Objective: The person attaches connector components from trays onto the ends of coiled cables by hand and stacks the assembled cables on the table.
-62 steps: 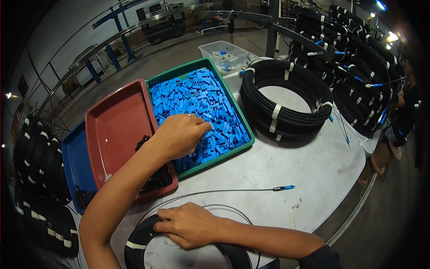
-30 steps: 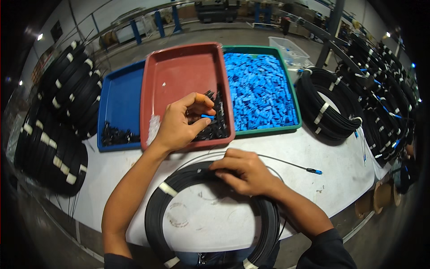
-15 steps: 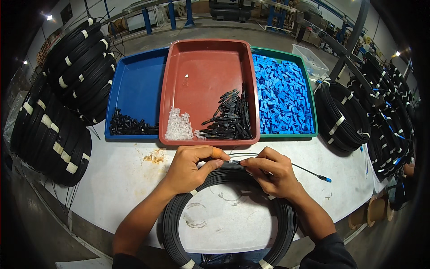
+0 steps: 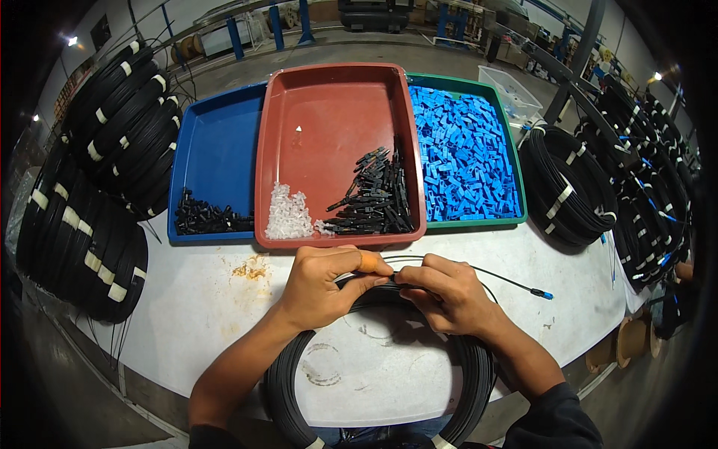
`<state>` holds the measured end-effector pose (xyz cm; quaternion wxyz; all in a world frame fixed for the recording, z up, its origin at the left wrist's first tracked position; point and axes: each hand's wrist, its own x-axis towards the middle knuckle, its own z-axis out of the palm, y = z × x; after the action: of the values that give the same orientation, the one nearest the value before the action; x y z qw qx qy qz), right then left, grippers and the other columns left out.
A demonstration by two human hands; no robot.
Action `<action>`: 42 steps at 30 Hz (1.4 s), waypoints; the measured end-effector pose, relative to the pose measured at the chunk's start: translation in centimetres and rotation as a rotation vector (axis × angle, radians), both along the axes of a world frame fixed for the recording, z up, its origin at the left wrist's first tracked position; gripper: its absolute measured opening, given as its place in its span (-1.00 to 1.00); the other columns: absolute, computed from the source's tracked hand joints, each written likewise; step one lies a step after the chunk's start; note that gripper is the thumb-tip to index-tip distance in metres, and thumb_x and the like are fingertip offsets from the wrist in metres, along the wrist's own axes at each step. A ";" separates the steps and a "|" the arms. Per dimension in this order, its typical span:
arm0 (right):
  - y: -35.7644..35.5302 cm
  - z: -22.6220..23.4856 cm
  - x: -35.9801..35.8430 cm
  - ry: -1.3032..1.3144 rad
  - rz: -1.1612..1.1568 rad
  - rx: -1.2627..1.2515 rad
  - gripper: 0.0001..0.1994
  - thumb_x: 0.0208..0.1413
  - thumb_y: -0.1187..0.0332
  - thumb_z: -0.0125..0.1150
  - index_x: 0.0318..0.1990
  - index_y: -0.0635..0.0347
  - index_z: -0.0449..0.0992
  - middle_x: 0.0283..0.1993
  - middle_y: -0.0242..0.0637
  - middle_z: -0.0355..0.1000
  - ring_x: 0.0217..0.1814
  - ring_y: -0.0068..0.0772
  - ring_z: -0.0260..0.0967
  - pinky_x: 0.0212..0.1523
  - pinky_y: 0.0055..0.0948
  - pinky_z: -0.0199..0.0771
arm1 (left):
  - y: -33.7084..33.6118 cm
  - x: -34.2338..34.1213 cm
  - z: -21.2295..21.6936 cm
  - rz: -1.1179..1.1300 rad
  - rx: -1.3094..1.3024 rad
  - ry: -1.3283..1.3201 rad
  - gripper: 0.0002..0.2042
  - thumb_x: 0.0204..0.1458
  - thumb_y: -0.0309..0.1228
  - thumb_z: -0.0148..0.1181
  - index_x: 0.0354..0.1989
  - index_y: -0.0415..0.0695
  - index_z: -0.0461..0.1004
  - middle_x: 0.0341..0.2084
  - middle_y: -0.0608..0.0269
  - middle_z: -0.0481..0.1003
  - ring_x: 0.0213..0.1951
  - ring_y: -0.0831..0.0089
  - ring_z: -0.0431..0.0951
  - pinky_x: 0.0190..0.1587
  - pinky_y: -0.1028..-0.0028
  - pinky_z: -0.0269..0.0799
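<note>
Above the far rim of a black cable coil (image 4: pixel 283 385), both my hands meet with their fingertips almost touching. My left hand (image 4: pixel 321 280), with orange tape round one finger, is closed in a pinch. Opposite it, my right hand (image 4: pixel 452 292) also pinches. Between them sits a small black cable connector (image 4: pixel 393 278), mostly covered by the fingers. From behind the hands a thin black cable runs right to a blue-tipped connector (image 4: pixel 541 294) lying on the white table (image 4: pixel 389 389). The coil rests flat, overhanging the near edge.
Beyond my hands stand a blue tray (image 4: pixel 217 142) with black pieces, a red tray (image 4: pixel 329 112) with clear and black parts, and a green tray (image 4: pixel 516 179) full of blue clips (image 4: pixel 464 157). Tied cable coils (image 4: pixel 82 239) are stacked left; another coil (image 4: pixel 565 187) sits right.
My fingertips have closed in over the connector, which showed more plainly between them before. The whole view has shifted slightly.
</note>
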<state>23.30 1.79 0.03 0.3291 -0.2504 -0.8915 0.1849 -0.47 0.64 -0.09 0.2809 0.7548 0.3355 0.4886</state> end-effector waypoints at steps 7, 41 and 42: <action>0.3 0.0 0.0 -0.027 0.032 -0.052 -0.67 0.02 0.54 0.29 -0.01 0.15 0.53 -0.42 -0.23 0.30 -0.47 -0.12 0.36 -0.46 -0.17 0.38 | 0.1 0.0 -0.1 0.000 0.019 0.053 -0.83 -0.07 -0.66 0.42 -0.26 -0.26 0.68 -0.38 0.12 0.69 -0.32 0.34 0.71 -0.26 0.45 0.60; -0.1 -0.4 0.2 0.172 -0.129 -0.088 -0.57 0.01 0.64 0.37 0.07 0.25 0.49 -0.17 -0.11 0.53 -0.36 -0.20 0.58 -0.39 -0.32 0.52 | -0.8 -0.9 -0.7 -0.072 -0.311 -0.131 -0.74 0.16 -0.49 0.34 -0.06 -0.32 0.45 -0.25 0.14 0.66 -0.23 0.46 0.73 -0.13 0.50 0.66; -0.2 -0.5 0.2 0.172 -0.129 -0.088 -0.57 0.01 0.64 0.37 0.07 0.25 0.49 -0.17 -0.11 0.53 -0.36 -0.20 0.58 -0.39 -0.32 0.52 | -0.8 -1.0 -0.7 -0.072 -0.312 -0.131 -0.74 0.16 -0.49 0.34 -0.06 -0.32 0.45 -0.25 0.14 0.66 -0.23 0.46 0.73 -0.13 0.50 0.66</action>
<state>23.49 1.59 -0.43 0.4041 -0.3047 -0.8331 0.2232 -1.43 -0.18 -0.78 0.4331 0.6801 0.3611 0.4685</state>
